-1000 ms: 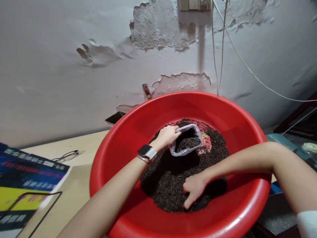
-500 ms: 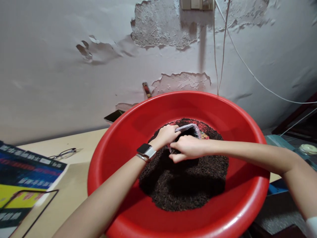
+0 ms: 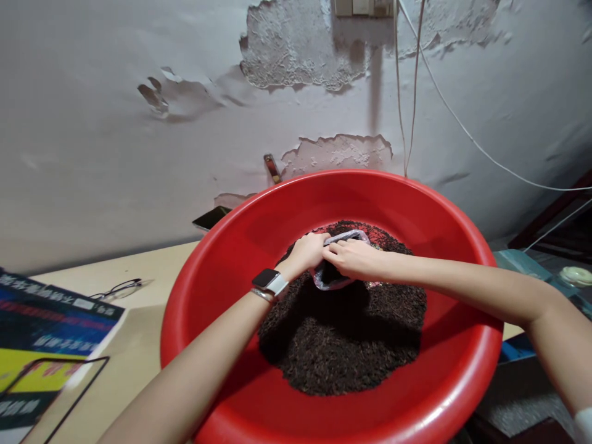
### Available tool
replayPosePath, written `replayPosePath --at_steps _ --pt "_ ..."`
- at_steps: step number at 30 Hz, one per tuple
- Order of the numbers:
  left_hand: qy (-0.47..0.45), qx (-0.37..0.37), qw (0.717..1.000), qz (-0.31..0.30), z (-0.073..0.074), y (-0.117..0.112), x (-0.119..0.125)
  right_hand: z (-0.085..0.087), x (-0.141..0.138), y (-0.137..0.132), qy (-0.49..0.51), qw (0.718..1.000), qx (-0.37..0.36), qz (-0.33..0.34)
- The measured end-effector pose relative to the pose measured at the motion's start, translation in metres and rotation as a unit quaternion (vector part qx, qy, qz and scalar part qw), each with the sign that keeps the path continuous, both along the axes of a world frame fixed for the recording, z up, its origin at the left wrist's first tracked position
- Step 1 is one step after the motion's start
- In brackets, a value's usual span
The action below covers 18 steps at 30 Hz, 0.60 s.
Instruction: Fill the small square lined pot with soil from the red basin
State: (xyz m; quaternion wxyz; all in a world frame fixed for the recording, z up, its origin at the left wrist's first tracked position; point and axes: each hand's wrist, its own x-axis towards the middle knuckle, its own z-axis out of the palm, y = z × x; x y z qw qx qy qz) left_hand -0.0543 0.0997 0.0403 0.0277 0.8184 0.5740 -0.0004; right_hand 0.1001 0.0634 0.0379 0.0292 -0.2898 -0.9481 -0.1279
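Note:
A red plastic basin (image 3: 333, 422) holds a spread heap of dark brown, crumbly bits (image 3: 342, 354), perhaps loose tea or soil. On the heap stands a small clear plastic bag (image 3: 332, 285) with its mouth open upward and a patterned side partly showing. My left hand (image 3: 308, 251), with a watch (image 3: 267, 279) on its wrist, pinches the bag's left rim. Over the mouth of the bag, my right hand (image 3: 354, 256) has its fingers curled together, tips down inside by the left hand. What those fingers hold, if anything, is hidden.
The basin rests on a pale table (image 3: 152, 308). At the left lie eyeglasses (image 3: 118, 288), a printed colourful sheet or book (image 3: 50, 333) and a thin black frame (image 3: 87, 394). Behind stands a peeling wall (image 3: 115, 142) with hanging cables (image 3: 411, 111). A dark flat device (image 3: 211, 217) leans behind the basin.
My right hand has lifted slightly and turned, with its fingertips moving from the bag's near side to inside its mouth. The near rim now shows. My left hand keeps its hold.

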Motion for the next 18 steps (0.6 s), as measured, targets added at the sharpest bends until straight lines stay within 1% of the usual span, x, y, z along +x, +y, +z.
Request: replayPosePath --at_steps 4,7,9,10,11,12,13,14,15,17,18 --pt "0.014 0.006 1.000 -0.003 -0.002 0.002 0.002 0.010 0.000 -0.010 -0.014 0.998 0.047 0.040" --pt "0.026 0.011 1.000 0.005 -0.004 0.002 0.003 0.018 -0.005 -0.027 -0.011 0.994 0.068 0.081" --pt "0.014 0.014 1.000 0.012 -0.002 0.001 0.004 0.021 -0.009 -0.042 -0.019 0.993 0.035 0.108" --pt "0.004 0.014 1.000 0.012 -0.001 0.000 0.004 0.021 -0.011 -0.049 -0.037 0.992 -0.003 0.117" --pt "-0.006 0.013 1.000 0.011 0.000 -0.002 0.004 0.020 -0.012 -0.055 -0.066 0.989 -0.055 0.118" --pt "-0.013 0.011 1.000 0.009 0.001 -0.003 0.004 0.017 -0.013 -0.060 -0.104 0.982 -0.116 0.108" --pt "-0.017 0.009 1.000 0.007 0.003 -0.005 0.004 0.012 -0.014 -0.064 -0.148 0.970 -0.175 0.081" --pt "-0.018 0.006 1.000 0.007 0.004 -0.006 0.003 0.006 -0.014 -0.066 -0.190 0.955 -0.225 0.042" --pt "-0.018 0.006 1.000 0.006 0.005 -0.007 0.003 -0.001 -0.013 -0.066 -0.225 0.939 -0.259 -0.008" --pt "-0.019 0.006 1.000 0.005 0.005 -0.007 0.003 -0.017 -0.012 -0.061 -0.254 0.916 -0.287 -0.117" --pt "-0.020 0.005 1.000 0.004 0.005 -0.008 0.003 -0.025 -0.011 -0.058 -0.230 0.916 -0.288 -0.155"
